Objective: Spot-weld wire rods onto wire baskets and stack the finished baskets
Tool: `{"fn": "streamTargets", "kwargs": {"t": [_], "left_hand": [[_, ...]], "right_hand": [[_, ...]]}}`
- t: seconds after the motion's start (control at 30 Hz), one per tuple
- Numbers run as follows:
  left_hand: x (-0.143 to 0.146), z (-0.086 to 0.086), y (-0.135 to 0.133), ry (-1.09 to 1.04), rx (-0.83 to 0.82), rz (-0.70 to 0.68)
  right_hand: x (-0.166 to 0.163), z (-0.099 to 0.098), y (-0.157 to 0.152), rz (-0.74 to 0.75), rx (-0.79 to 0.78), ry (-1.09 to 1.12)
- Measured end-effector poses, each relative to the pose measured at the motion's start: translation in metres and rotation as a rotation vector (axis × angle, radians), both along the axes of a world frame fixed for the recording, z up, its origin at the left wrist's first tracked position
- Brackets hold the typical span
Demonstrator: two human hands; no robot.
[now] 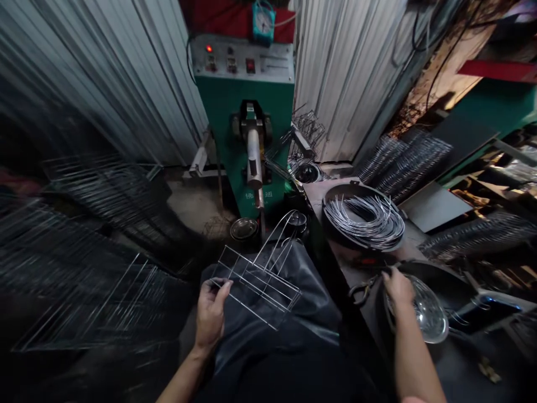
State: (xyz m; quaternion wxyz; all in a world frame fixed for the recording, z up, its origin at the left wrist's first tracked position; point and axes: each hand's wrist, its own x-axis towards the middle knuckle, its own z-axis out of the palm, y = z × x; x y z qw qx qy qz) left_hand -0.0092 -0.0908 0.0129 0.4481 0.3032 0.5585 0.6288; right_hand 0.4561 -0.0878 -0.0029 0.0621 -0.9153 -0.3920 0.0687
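Note:
My left hand (pixel 212 313) is closed on the near corner of a bent wire rack (pixel 258 277), which lies across the dark apron on my lap. The rack's looped end points toward a green welding machine (pixel 247 123). My right hand (pixel 396 288) reaches to the right over a shiny metal bowl (pixel 423 310) in a dark pan. Its fingers curl down at the bowl's rim, and what they grip is hidden.
A round black tray (pixel 363 221) holds several curved wire pieces on the bench at right. Stacks of finished wire racks (pixel 104 190) pile up at left, more (pixel 403 159) at the back right. A small steel dish (pixel 244 228) sits below the machine.

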Motion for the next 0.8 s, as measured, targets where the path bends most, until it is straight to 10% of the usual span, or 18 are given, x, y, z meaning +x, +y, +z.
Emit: {"fn": "streamTargets", "kwargs": {"t": [0.33,0.8], "left_hand": [[0.022,0.004,-0.014,0.134,-0.042,-0.068],[-0.004,0.012,-0.008,0.197,0.191,0.065]], "right_hand": [[0.067,-0.040,-0.066,-0.052,-0.489,0.033],[0.053,-0.033,-0.083,-0.042,-0.445,-0.032]]}}
